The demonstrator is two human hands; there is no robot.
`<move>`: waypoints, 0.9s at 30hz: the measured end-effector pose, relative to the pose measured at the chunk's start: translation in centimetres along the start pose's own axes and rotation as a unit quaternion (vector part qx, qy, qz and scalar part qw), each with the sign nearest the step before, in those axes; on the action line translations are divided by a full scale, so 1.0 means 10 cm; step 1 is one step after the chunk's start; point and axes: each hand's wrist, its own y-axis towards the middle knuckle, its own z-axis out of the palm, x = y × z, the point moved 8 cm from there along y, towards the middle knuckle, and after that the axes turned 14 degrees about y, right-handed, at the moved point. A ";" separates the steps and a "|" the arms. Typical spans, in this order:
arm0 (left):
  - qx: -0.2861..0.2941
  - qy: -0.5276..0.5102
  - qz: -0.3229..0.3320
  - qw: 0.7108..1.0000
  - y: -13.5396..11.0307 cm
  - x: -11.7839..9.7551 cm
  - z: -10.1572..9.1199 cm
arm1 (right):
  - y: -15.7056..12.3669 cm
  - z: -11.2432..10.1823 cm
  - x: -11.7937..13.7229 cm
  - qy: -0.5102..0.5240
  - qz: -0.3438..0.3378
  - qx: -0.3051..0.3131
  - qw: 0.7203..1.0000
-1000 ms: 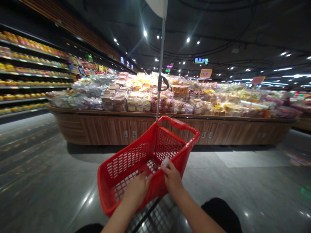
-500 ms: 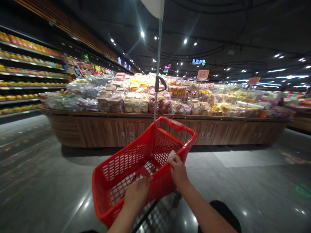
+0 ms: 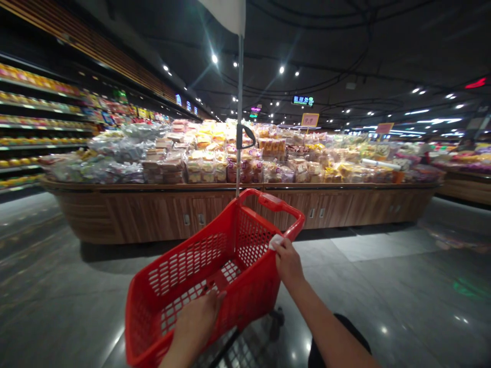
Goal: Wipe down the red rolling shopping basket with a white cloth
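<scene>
A red plastic shopping basket (image 3: 207,286) with mesh walls sits at the bottom middle of my view, resting on a wire cart (image 3: 245,347). My left hand (image 3: 195,324) lies over the basket's near wall, fingers curled on it. My right hand (image 3: 288,264) grips the basket's right rim. A small white slip (image 3: 276,242) shows at my right fingertips, and I cannot tell what it is. A thin pole (image 3: 240,112) rises from behind the basket, with a white flag (image 3: 226,13) at its top and a black loop (image 3: 244,137) on it.
Ahead stands a wood-sided island display (image 3: 238,214) heaped with bagged bread and pastries, with price signs (image 3: 309,119) above it. Lit shelves of packaged goods (image 3: 42,117) run along the left. Polished grey floor (image 3: 383,286) lies between. A dark trouser knee (image 3: 337,342) shows lower right.
The whole scene has shifted left and the view has tilted. The basket now sits lower left in the frame, and my left hand has slid lower with it. Both hands stay on the basket.
</scene>
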 end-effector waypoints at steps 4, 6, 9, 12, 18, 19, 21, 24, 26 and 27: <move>0.001 0.014 0.006 1.000 0.00 0.01 0.00 | -0.11 0.12 0.17 0.031 -0.013 0.030 0.999; -0.007 0.017 0.012 1.000 0.01 0.03 0.00 | -0.08 0.08 0.17 0.020 -0.012 0.048 0.999; -0.013 0.023 0.014 1.000 0.02 0.06 0.00 | 0.10 -0.18 -0.01 -0.024 0.018 0.025 0.999; -0.023 0.034 0.013 0.999 0.03 0.08 0.00 | 0.22 -0.41 -0.20 -0.049 0.053 -0.023 0.997; -0.029 0.039 0.018 0.999 0.06 0.14 0.04 | 0.00 -0.15 0.02 -0.005 0.004 0.029 1.000; -0.029 0.037 0.019 0.999 0.07 0.16 0.04 | -0.02 -0.13 0.05 0.003 -0.009 0.039 0.999; -0.030 0.032 0.025 0.999 0.08 0.19 0.04 | 0.02 -0.18 0.04 0.004 -0.013 0.039 0.999; -0.030 0.025 0.033 0.999 0.08 0.24 0.01 | 0.18 -0.41 -0.12 -0.020 0.013 -0.001 1.000; -0.027 0.024 0.032 0.999 0.08 0.26 0.00 | 0.24 -0.51 -0.19 -0.028 0.027 -0.022 0.999; -0.024 0.023 0.031 0.999 0.07 0.27 0.00 | 0.23 -0.51 -0.19 -0.026 0.030 -0.027 0.999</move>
